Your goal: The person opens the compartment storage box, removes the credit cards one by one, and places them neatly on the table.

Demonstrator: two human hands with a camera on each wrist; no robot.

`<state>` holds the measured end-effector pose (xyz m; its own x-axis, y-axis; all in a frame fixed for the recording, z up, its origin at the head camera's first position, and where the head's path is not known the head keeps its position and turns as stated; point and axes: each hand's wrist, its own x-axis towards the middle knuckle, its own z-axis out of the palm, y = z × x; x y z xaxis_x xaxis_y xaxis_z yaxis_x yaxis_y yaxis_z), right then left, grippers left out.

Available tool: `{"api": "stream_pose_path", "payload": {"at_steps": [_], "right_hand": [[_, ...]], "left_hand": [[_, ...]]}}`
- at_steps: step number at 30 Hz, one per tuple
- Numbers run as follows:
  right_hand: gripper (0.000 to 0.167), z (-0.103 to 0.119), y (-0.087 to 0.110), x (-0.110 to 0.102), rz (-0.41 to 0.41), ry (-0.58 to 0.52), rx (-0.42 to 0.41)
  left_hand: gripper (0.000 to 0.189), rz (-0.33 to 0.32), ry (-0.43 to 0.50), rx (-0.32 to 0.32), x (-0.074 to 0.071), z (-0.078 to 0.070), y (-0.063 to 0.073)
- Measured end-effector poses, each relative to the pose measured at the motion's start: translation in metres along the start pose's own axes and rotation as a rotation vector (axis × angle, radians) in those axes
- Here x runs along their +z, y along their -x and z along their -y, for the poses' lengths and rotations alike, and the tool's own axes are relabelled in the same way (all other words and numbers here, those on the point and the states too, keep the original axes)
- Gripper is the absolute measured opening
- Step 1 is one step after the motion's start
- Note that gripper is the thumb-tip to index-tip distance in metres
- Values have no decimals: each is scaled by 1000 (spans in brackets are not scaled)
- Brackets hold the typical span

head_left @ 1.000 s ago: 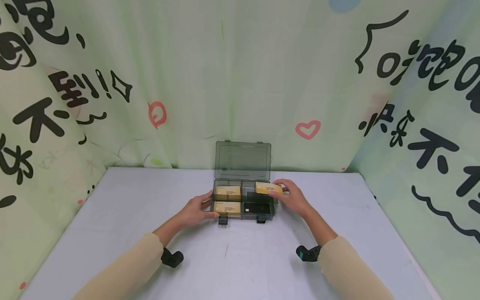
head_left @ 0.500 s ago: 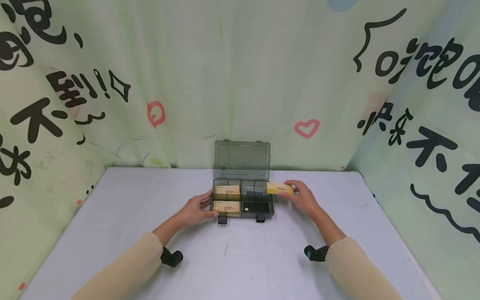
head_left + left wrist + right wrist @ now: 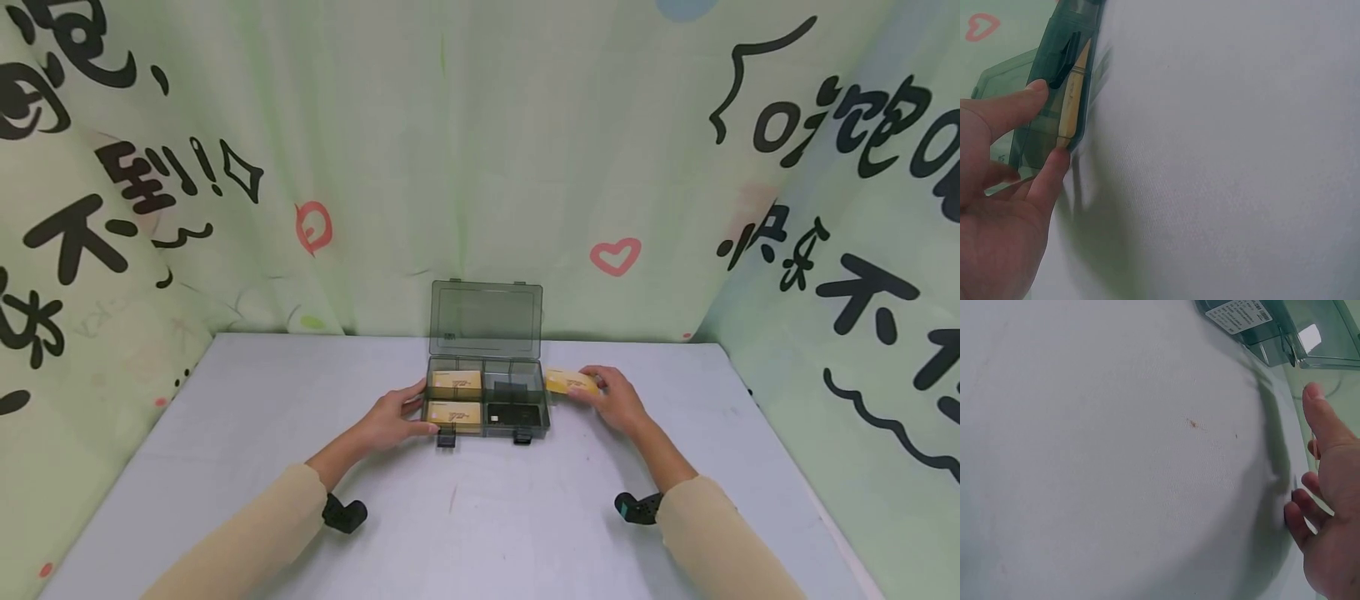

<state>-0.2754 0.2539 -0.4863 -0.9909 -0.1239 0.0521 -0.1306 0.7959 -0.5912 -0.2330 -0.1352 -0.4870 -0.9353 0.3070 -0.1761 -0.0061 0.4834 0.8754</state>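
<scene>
A smoky clear plastic organizer box (image 3: 498, 434) stands on the table with its lid (image 3: 486, 321) raised at the back. My left hand (image 3: 390, 422) grips its front left corner; in the left wrist view the thumb lies by the front latch (image 3: 1067, 61) and fingers touch the side wall. Right of the organizer, my right hand (image 3: 619, 402) pinches a small flat yellow box (image 3: 562, 381). Two yellow boxes, a rear one (image 3: 457, 381) and a front one (image 3: 454, 413), fill the left compartments. A dark flat item (image 3: 513, 414) lies at front right.
A white cloth covers the table (image 3: 480, 517). Behind it hangs a pale green printed curtain (image 3: 480, 167), close to the organizer's lid. Another dark latch (image 3: 522, 437) hangs at the organizer's front right. A white label (image 3: 1239, 315) shows on its wall in the right wrist view.
My right hand has carried the yellow box rightward, from above the organizer's rear right compartment to beside its right wall. My left hand keeps its place on the organizer.
</scene>
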Motion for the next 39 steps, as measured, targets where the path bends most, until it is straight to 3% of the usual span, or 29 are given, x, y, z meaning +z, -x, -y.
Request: {"api": "stream_pose_path", "payload": {"at_steps": [6,9,15,20,31,39], "right_hand": [[49,-1,-1,3,48,88,44],[49,1,-1,3,46,78,49],[50,1,3,2,38,-3,3],[39,2,6,1,36,-35,-37],[23,0,4,1,45,58,-76],[33,0,4,-1,77,67,-108]], "left_hand": [[89,-4,5,-3,0,0,0],[89,-6,6,-8,0,0,0],[89,-6,1,-6,0,0,1],[90,-7,0,-8,0,0,1],[90,-6,-2,-7,0,-1,1],[90,0,8,-3,0,-1,1]]}}
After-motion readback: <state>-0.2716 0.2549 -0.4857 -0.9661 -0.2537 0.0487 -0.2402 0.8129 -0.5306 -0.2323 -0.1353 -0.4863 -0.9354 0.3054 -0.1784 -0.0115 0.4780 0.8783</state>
